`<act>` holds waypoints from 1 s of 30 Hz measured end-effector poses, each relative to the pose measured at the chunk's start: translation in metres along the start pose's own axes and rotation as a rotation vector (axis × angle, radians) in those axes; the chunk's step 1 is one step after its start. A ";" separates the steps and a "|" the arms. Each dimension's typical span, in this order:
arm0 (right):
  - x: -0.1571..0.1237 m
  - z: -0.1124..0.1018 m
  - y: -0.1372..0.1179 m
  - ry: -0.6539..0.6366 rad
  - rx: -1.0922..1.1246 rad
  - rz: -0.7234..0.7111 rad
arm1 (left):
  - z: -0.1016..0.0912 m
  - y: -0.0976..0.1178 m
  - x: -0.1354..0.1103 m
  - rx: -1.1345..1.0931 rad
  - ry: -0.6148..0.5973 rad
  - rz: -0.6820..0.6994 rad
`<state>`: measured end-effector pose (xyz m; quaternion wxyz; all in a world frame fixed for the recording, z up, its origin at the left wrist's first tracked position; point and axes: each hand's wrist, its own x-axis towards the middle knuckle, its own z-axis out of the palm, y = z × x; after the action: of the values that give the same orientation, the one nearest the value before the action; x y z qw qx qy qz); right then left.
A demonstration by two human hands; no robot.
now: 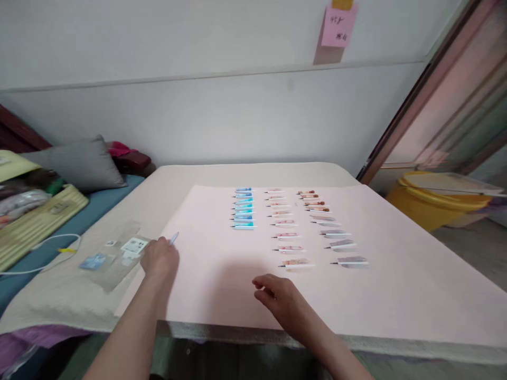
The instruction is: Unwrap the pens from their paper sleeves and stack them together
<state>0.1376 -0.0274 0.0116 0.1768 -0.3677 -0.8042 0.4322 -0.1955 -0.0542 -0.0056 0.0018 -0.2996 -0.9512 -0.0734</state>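
Observation:
My left hand (159, 257) is at the left side of the pink sheet, fingers closed round a slim, pale pen (174, 238). Only one end of it sticks out past the fingers. Close by that hand lies a clear plastic bag (119, 264) with a white label and a blue piece. My right hand (275, 295) hovers over the front of the sheet, holding nothing, its fingers curved and the thumb apart. Beyond it, pens lie in three columns: blue ones (243, 210), pink patterned ones (285, 236), and brown-to-grey ones (344, 244).
The pink sheet (206, 253) covers much of a cream-topped table (174, 182) against a white wall. To the left are a grey cushion (81, 163) and a white cable (79, 238). A yellow bin (415, 200) stands at right. A pink note (338, 26) hangs above.

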 end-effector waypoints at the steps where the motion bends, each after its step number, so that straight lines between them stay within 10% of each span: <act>1: 0.000 -0.001 -0.001 0.003 -0.012 -0.001 | 0.000 0.001 0.000 0.022 0.004 0.000; 13: -0.005 -0.007 -0.001 -0.014 -0.111 0.020 | 0.003 0.022 -0.006 0.109 0.120 0.166; 24: -0.003 0.005 -0.003 -0.040 -0.206 -0.021 | 0.056 0.130 -0.068 -0.112 0.038 0.819; 30: -0.005 0.000 -0.005 -0.041 -0.204 -0.018 | 0.081 0.149 -0.070 -0.045 -0.052 0.853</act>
<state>0.1393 -0.0329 0.0160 0.1258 -0.3677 -0.8508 0.3538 -0.0497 0.0373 -0.0684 0.0013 -0.6678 -0.7401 -0.0794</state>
